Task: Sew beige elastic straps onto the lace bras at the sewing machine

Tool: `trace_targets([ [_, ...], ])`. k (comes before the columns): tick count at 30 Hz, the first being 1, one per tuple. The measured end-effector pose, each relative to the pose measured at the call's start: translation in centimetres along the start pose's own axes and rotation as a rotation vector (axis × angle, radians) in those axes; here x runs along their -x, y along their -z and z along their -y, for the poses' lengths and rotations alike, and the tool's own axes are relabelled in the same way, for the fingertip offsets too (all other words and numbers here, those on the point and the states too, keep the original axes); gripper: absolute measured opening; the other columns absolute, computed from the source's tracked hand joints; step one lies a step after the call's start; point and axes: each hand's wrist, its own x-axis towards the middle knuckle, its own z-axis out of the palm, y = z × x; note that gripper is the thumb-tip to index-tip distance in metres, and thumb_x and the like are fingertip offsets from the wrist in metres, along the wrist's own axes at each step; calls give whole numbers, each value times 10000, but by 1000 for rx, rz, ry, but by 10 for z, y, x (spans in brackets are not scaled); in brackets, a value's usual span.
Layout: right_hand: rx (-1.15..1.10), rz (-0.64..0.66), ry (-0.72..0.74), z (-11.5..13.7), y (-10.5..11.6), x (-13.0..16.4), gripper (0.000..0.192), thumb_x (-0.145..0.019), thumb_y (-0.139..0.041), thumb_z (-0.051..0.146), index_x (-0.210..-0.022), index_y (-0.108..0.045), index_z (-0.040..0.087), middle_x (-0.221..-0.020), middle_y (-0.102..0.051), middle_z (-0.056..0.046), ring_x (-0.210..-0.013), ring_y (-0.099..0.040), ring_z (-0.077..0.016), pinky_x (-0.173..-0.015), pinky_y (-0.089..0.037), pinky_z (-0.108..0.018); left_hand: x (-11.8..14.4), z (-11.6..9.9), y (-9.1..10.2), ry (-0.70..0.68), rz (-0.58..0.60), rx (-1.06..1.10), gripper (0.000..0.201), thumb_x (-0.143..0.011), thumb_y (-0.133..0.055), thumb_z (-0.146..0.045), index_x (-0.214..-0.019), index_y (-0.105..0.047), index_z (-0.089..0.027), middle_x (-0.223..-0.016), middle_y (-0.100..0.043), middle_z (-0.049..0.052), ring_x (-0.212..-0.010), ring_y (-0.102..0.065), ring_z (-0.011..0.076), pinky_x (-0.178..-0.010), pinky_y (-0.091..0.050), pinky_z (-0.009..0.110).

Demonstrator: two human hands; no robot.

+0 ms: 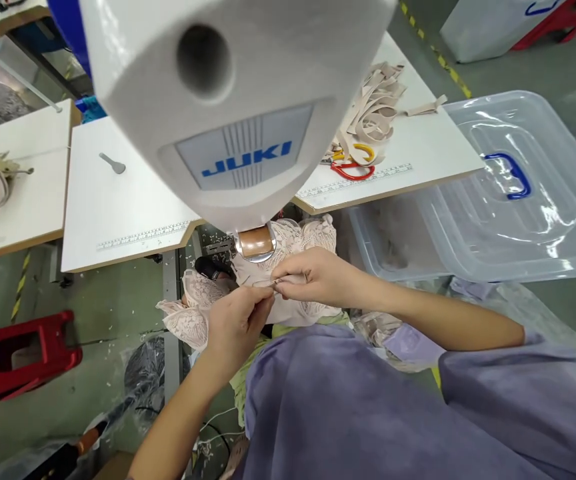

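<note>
A pale pink lace garment (298, 243) lies under the head of a white JUKI sewing machine (238, 107). My left hand (238, 323) pinches the lace from below, close to my body. My right hand (313, 277) pinches the same spot from the right, and a thin metal tool shows between its fingertips. The two hands meet just below the machine's copper-coloured part (255, 242). More lace (188, 313) hangs to the left of my left hand.
White table tops (123, 213) flank the machine. A pile of beige straps (373, 110) and red and yellow scissors (353, 163) lie at the right. A clear plastic bin with lid (508, 193) stands to the right, a red stool (13, 357) at the left.
</note>
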Motion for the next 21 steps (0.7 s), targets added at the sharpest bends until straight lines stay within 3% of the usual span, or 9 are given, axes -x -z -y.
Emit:
trace_targets([
  [10,-89,119,-48,9,10,2,154,-847,-601,175,-838,-753,193,-749,-737,29,-676,-641,-127,-607,-425,-224,-9,-5,4,153,82,81,91,-921,-648,-162,-995,-668,-210,-798,-748,-25,-608,-649,96,-534,-440,181],
  [14,-38,141,-47,8,11,3,165,-877,-600,209,-807,-749,200,-722,-719,42,-591,-574,-102,-562,-376,-227,-17,-5,9,227,249,86,188,-966,-584,-190,-1135,-666,-209,-827,-750,-10,-673,-668,117,-581,-457,199],
  [17,-20,151,-55,6,10,3,144,-885,-622,233,-850,-760,207,-694,-716,49,-546,-545,-98,-546,-358,-234,-20,-3,12,208,388,13,182,-1002,-524,-230,-937,-693,-209,-737,-711,-20,-637,-637,120,-561,-419,210],
  [21,67,15,53,0,2,5,132,-911,-628,232,-939,-754,206,-857,-756,3,-777,-666,-144,-691,-431,-246,-17,1,7,63,291,-280,277,-1020,-462,-284,-813,-612,-177,-651,-638,2,-538,-555,140,-480,-300,253],
])
